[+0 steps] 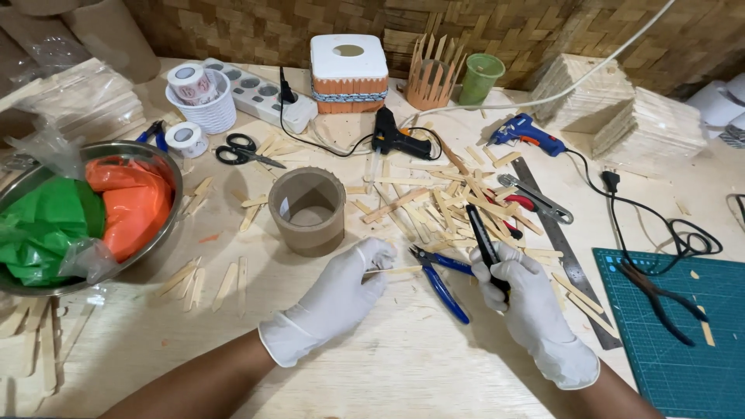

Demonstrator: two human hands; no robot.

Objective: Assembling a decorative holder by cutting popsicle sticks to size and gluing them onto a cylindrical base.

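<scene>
Over a littered wooden table, the gloved left hand pinches a thin wooden stick beside blue-handled pliers, the gloved right hand grips a black cutter; two glue guns, two tape rolls behind.

Bright even overhead light, soft short shadows, sharp focus, slight wide-angle bending at edges

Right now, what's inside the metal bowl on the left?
The metal bowl holds a crumpled green plastic bag and an orange plastic bag, with clear plastic film draped at the front. Anything beneath the bags, and the bowl's bottom, is covered.
</scene>
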